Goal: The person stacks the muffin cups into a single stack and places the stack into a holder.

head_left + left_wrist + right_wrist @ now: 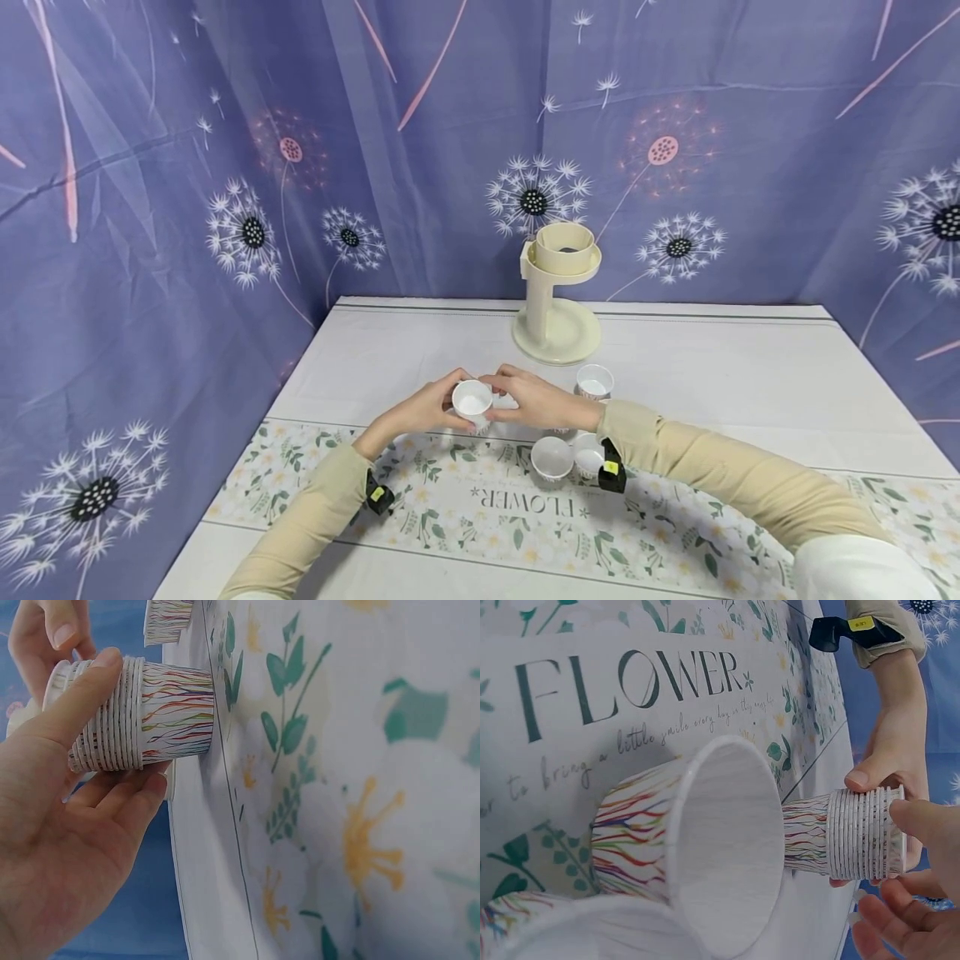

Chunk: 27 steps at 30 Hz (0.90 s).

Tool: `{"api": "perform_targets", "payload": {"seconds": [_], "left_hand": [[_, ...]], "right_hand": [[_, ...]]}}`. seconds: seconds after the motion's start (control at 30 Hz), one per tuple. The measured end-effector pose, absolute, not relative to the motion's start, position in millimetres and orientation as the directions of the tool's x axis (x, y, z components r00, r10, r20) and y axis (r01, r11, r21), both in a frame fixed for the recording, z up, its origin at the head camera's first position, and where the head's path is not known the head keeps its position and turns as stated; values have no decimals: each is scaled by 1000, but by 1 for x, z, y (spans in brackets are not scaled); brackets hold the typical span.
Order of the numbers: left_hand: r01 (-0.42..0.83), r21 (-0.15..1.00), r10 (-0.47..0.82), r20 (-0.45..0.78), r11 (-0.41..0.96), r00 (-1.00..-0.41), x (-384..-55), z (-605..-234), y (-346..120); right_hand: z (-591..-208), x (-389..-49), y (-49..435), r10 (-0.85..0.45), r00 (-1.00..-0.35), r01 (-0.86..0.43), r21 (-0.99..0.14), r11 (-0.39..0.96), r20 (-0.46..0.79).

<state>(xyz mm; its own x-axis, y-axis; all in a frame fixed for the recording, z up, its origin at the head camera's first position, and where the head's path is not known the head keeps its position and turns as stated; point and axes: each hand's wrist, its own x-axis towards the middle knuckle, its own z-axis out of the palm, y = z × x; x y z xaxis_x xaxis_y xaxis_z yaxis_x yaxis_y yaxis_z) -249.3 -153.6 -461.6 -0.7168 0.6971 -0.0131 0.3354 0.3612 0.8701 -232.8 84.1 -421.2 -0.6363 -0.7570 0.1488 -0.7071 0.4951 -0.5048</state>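
Note:
Over the table, my left hand [427, 408] holds a stack of nested white paper cups [472, 402], mouth upward. Its thumb lies along the stacked rims in the left wrist view, with fingers round the far side; coloured wavy lines mark the lowest cup [178, 711]. At the top rim, my right hand [536, 402] pinches from the other side, thumb and fingers at opposite edges in the right wrist view. Close below the right forearm stand single paper cups, among them one front cup [551, 460] whose wide mouth fills much of the right wrist view.
A cream stand [538, 304] with a round base and a ring-shaped holder [562, 250] rises at the back of the table. Another cup [595, 382] stands beyond the right wrist. A flowered runner [450, 500] crosses the white tablecloth [712, 367]; a purple curtain [435, 192] hangs behind.

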Motion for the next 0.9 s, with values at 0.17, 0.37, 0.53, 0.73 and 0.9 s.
{"api": "perform_targets", "payload": {"seconds": [0.17,0.37,0.53,0.73,0.9], "left_hand": [[346,863,701,-13,368,-713,-248,-461,-154],[350,855,693,-14,382,-721,-250,-462,-154],[351,850,691,-22,393,-722,-249,-461,-153],[335,853,685,-37,401,-728,-248,-460,-152],[339,848,679,-32,407,-734,-250,-461,-152]], "right_hand": [[-420,-232,87,-763,-636,-700,-502,508,115],[-419,-232,90,-769,-633,-698,-496,517,88],[-418,-232,91,-759,-648,-677,-501,538,60],[-418,-232,94,-731,-676,-675,-480,561,96],[-418,-232,98,-723,-672,-697,-465,546,159]]}}
